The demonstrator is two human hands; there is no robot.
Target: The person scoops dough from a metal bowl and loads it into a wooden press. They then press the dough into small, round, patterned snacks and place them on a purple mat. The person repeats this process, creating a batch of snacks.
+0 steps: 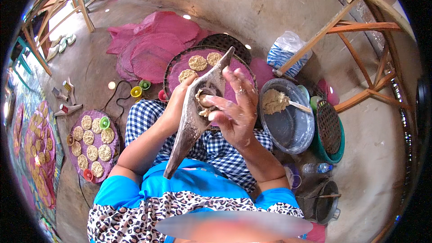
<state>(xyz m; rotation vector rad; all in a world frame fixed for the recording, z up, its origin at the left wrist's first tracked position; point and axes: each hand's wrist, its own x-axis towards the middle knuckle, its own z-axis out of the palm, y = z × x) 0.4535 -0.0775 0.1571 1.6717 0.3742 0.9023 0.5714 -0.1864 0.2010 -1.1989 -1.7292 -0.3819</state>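
Note:
My left hand [177, 103] is closed around a long wooden press [183, 146], pointed at both ends and held tilted over my lap. A dark round hollow lies in the middle of the press, with pale dough [204, 112] smeared on its rim. My right hand [237, 108] is dusted with dough; its index finger reaches into the hollow and touches the dough, while the other fingers are spread. Behind the press, a round tray [170, 73] with a pink sheet carries several flat, patterned dough discs [198, 63].
On my right stands a grey basin [288, 128] with a dough lump [275, 101] and a spatula [299, 106]. Beside it are a green tub [340, 153] and a bottle [317, 168]. Several discs fill a pink sheet [84, 131] at left. Wooden frames [355, 58] stand at the right.

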